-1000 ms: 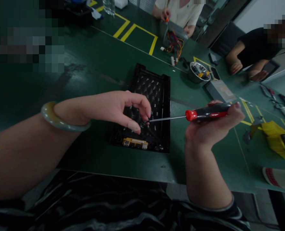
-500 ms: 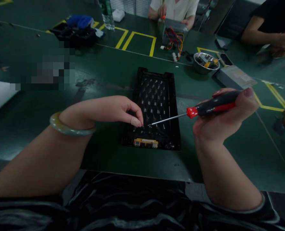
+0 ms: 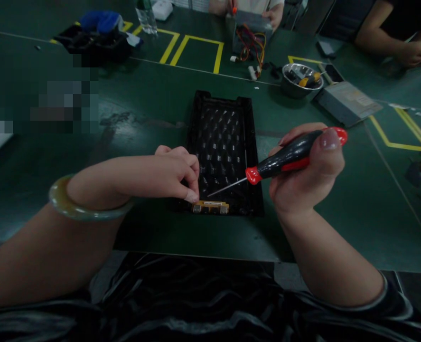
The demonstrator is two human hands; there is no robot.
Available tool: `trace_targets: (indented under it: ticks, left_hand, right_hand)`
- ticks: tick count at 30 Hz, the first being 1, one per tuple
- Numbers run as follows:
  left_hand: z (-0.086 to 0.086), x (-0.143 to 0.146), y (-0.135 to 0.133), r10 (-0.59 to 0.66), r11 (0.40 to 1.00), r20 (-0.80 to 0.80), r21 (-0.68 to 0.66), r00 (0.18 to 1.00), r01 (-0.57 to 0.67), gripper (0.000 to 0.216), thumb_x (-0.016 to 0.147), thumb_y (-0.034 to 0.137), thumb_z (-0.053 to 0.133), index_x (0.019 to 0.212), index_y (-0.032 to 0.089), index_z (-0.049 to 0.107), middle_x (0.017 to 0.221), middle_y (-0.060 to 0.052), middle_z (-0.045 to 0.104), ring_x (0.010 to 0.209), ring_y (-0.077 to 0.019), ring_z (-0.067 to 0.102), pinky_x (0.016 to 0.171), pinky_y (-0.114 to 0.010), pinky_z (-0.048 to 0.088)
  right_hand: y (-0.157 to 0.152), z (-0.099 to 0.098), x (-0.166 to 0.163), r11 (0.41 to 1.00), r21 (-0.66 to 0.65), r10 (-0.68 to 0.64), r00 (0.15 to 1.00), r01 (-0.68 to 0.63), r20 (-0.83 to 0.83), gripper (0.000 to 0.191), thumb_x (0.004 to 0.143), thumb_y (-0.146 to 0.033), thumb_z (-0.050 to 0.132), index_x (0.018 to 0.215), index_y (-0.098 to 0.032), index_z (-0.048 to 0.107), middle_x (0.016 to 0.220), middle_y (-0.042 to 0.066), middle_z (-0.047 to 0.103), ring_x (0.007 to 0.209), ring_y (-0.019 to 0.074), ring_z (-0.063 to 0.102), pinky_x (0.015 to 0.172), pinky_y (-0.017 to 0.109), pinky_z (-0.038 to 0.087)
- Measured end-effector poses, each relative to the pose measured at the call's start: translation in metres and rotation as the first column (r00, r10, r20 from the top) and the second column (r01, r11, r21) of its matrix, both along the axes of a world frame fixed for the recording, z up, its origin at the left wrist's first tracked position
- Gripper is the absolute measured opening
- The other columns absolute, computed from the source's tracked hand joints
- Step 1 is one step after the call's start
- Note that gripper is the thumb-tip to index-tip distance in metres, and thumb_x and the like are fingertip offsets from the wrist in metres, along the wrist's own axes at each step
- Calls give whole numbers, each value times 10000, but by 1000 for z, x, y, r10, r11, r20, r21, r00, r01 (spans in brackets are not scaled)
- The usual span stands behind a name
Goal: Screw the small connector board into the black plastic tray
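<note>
A black plastic panel point(image 3: 222, 137) with a patterned inner face lies on the green table in front of me. Along its near edge sits a small yellow circuit board point(image 3: 212, 207) with ports and a white connector. My left hand point(image 3: 178, 175) is closed in a pinch at the board's left end; whatever is between the fingertips is too small to make out. In my right hand point(image 3: 310, 171) is a red and black screwdriver point(image 3: 285, 156). Its thin shaft slants down to the left, the tip just above the board and close to my left fingertips.
A metal bowl point(image 3: 301, 83) with tools stands beyond the panel, beside a grey metal box point(image 3: 349, 102). Across the table a person holds a power supply point(image 3: 251, 33) with loose cables. A black tray point(image 3: 94, 42) with blue items and a bottle point(image 3: 146, 19) are at the back left.
Both hands have moved nearer to me, to the yellow board. The screwdriver has shifted left and its tip is lower. The view has tilted slightly.
</note>
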State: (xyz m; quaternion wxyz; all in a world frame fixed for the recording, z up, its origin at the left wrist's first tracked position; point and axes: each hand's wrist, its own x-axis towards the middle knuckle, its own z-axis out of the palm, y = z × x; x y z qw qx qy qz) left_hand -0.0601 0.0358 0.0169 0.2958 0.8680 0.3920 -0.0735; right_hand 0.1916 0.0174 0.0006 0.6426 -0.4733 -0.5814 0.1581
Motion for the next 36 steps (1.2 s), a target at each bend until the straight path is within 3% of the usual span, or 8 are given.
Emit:
trace_targets:
  ticks: [4, 7, 17, 26, 31, 36]
  left_hand:
    - [2, 2, -2, 10, 1000, -29, 22, 1000, -9, 149, 864, 462, 759, 807, 354, 845, 1114, 2, 717, 1176, -262, 511, 1016, -404, 258]
    - [1, 3, -4, 25, 999, -48, 44, 999, -23, 151, 862, 447, 756, 801, 337, 839, 1126, 1, 718, 1168, -263, 510, 999, -409, 259]
    - [4, 0, 0, 60, 995, 0, 82, 998, -60, 356, 992, 538, 561, 987, 301, 826, 1186, -4, 749, 1173, -247, 574, 1050, -376, 278]
    - [10, 1, 7, 244, 955, 22, 169, 969, -244, 423, 981, 553, 496, 1023, 248, 787, 1162, -43, 752, 1227, -282, 600, 1128, -423, 333]
    - [10, 4, 7, 242, 953, 27, 184, 970, -243, 441, 955, 564, 501, 1014, 239, 793, 1138, -54, 764, 1190, -295, 638, 1117, -463, 360]
    - [16, -7, 8, 141, 983, 90, 105, 986, -150, 378, 965, 506, 527, 1096, 288, 806, 1146, -10, 781, 1124, -237, 682, 1091, -376, 411]
  right_hand:
    - [2, -1, -2, 974, 163, 186, 968, -159, -169, 429, 1032, -582, 483, 779, -261, 614, 748, 3, 525, 609, 143, 523, 583, 315, 457]
    - [4, 0, -3, 958, 198, 250, 940, -206, -232, 415, 996, -581, 579, 755, -251, 649, 731, -5, 522, 577, 124, 489, 568, 305, 433]
    - [2, -1, -7, 959, 182, 258, 931, -215, -258, 437, 1001, -598, 559, 757, -248, 657, 729, -1, 526, 570, 119, 495, 533, 299, 399]
    - [-7, -5, -12, 893, 213, 423, 901, -397, -94, 329, 1033, -496, 584, 884, -237, 722, 811, 3, 626, 710, 133, 596, 651, 329, 449]
    - [-6, -5, -12, 905, 211, 399, 908, -368, -126, 352, 1022, -520, 594, 871, -234, 735, 816, 6, 650, 707, 140, 591, 655, 340, 434]
    - [-2, 1, -9, 936, 222, 325, 909, -271, -260, 377, 1023, -492, 615, 836, -187, 736, 828, 7, 660, 686, 109, 571, 648, 310, 411]
